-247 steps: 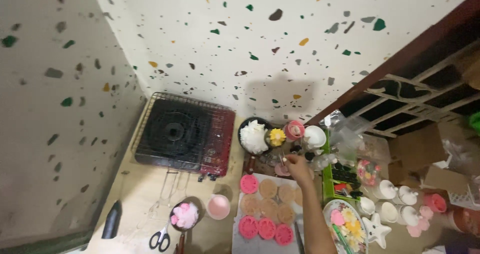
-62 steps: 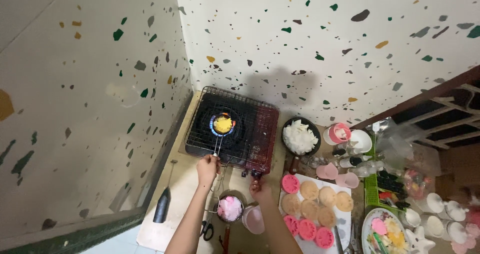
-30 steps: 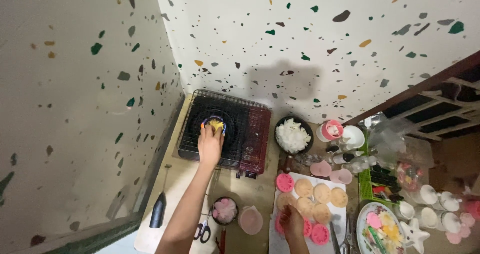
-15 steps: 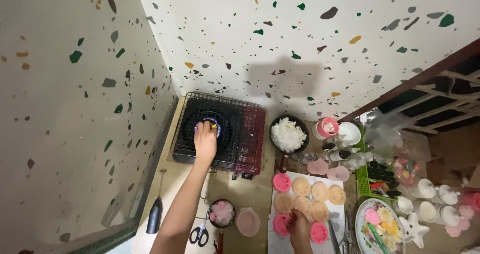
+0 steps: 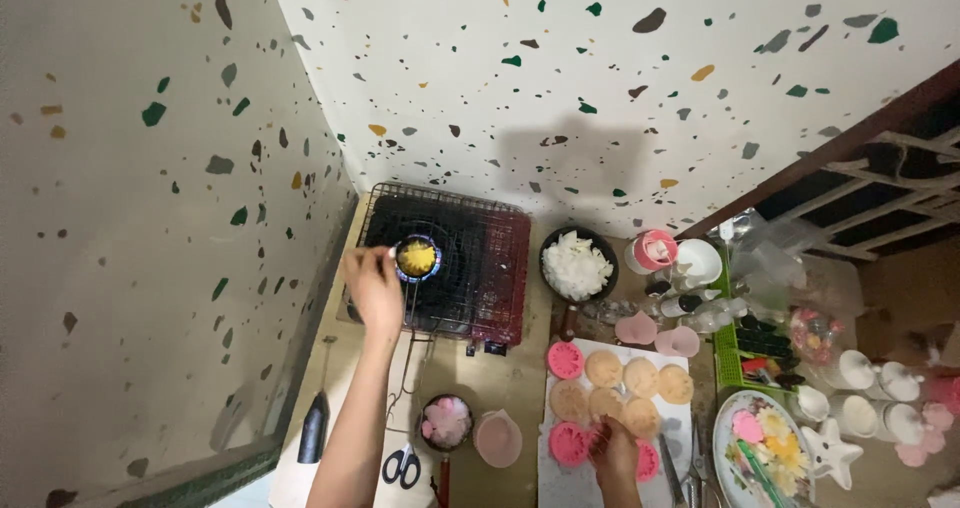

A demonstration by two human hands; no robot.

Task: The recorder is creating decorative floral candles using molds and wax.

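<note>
1. Small pan (image 5: 417,259) with yellow food is seen on the black wire-topped stove (image 5: 470,268), at the far left of the counter (image 5: 520,388).
2. Left hand (image 5: 374,290) is held just beside that pan, its grip closed on something thin and pale; what it is cannot be told.
3. Pink-filled bowl (image 5: 446,420) and scissors (image 5: 402,465) lie nearer, untouched.
4. Right hand (image 5: 614,454) rests on the white board (image 5: 560,473), among tan rounds (image 5: 622,388) and pink rounds (image 5: 566,444); its grip cannot be told.
5. White-filled dark bowl (image 5: 577,264) stands right of the stove.
</note>
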